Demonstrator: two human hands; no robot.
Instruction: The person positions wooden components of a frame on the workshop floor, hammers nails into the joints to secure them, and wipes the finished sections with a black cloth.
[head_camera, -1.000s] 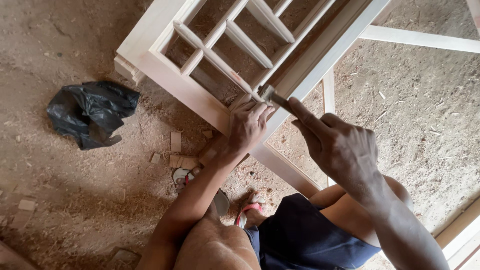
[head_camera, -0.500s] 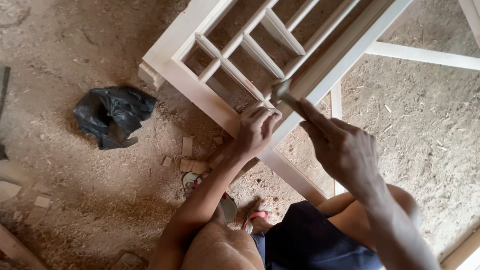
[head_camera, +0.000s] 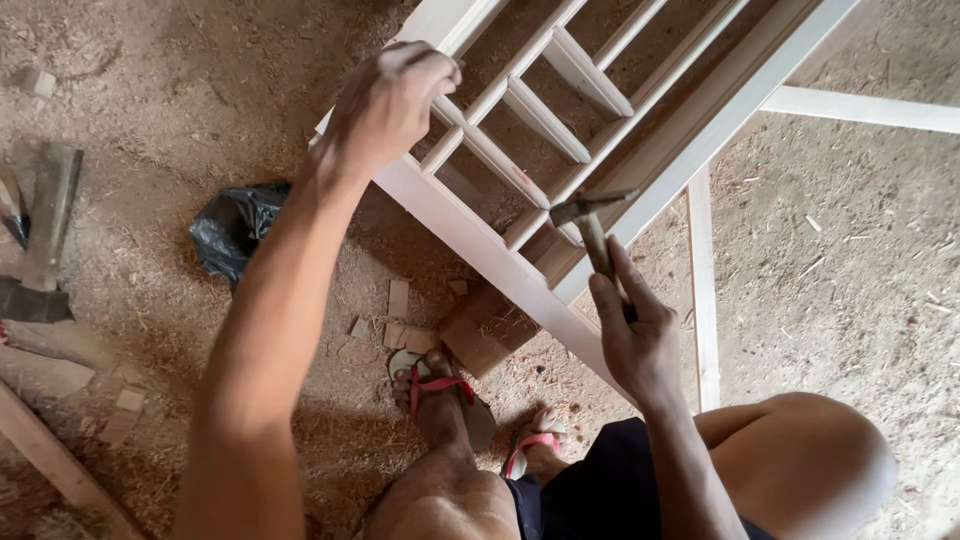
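Left hand (head_camera: 392, 100) now grips the pale wooden frame (head_camera: 480, 240) near its top corner — a moment ago it sat low on the rail beside the hammer (head_camera: 592, 225). Right hand (head_camera: 630, 335) clasps the hammer handle, head at 12 o'clock by the slats. Black bag (head_camera: 235, 230) lies at 9 o'clock; wood scraps (head_camera: 400, 315) sit near the sandalled feet (head_camera: 440, 395).

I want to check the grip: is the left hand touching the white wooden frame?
Touching. The head view shows the left hand with fingers curled over a slat of the white wooden frame.
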